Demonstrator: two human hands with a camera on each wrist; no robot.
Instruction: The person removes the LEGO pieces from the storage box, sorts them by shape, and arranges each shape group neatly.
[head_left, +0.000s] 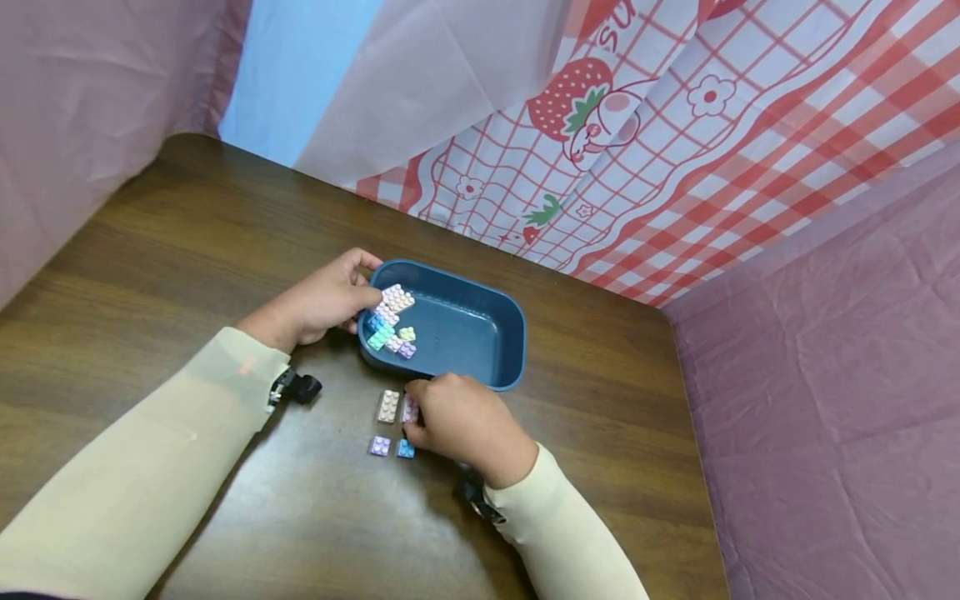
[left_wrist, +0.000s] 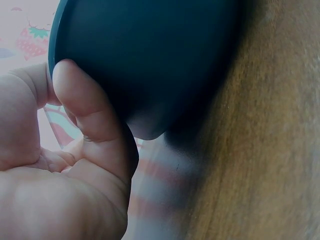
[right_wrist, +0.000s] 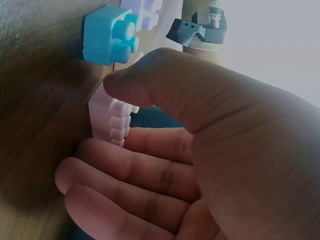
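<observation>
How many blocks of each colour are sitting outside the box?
Cream block: 1
Pink block: 1
Purple block: 1
Blue block: 1
Total outside the box: 4

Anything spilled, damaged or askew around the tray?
Nothing stands out as odd. Bricks in the blue tray lie jumbled at the end by the left hand, while the four outside bricks form two tidy rows, so they look placed, not spilled.
</observation>
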